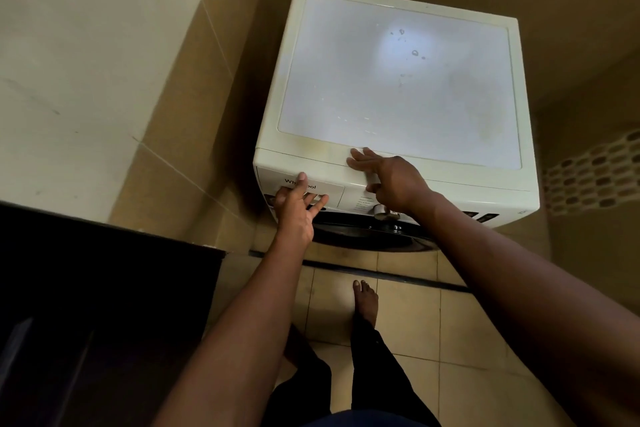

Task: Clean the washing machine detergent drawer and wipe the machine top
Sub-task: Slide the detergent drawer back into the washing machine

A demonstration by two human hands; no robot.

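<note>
Likely opening step: left hand (294, 210), fingers loose, touched the white plastic detergent drawer (327, 188) at seven o'clock; right hand (388, 178) splayed; pull next.

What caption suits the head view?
Left hand on drawer front of white washing machine; right hand on its spotted top.

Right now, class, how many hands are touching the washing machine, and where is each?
2. The left hand touches the detergent drawer front; the right hand rests on the front edge of the machine top. Neither is hidden.
</note>
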